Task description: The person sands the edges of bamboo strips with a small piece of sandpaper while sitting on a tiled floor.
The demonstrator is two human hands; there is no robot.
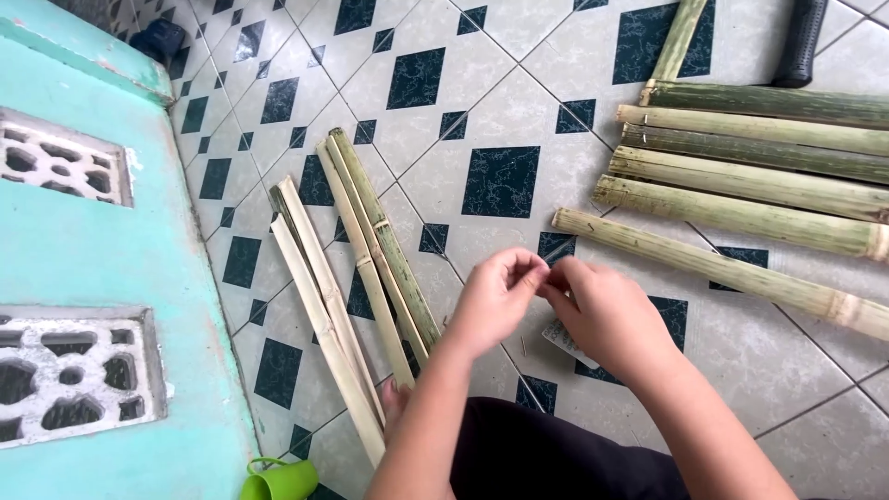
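Both hands meet over the tiled floor (pixel 519 102); the left hand (pixel 495 301) and right hand (pixel 607 315) have their fingers pinched together on something tiny, too small to tell; split bamboo strips (pixel 356 268) lie just left; whole bamboo poles (pixel 750 167) lie by the right edge.

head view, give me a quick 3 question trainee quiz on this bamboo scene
1. True or false: both hands hold a whole bamboo pole.
2. Which lies nearer the turquoise wall: (a) the split bamboo strips or (b) the round bamboo poles?
3. What colour is the cup at the bottom edge?

Key
1. False: the left hand and right hand meet fingertip to fingertip over the tiled floor, pinching something too small to tell.
2. a
3. Green
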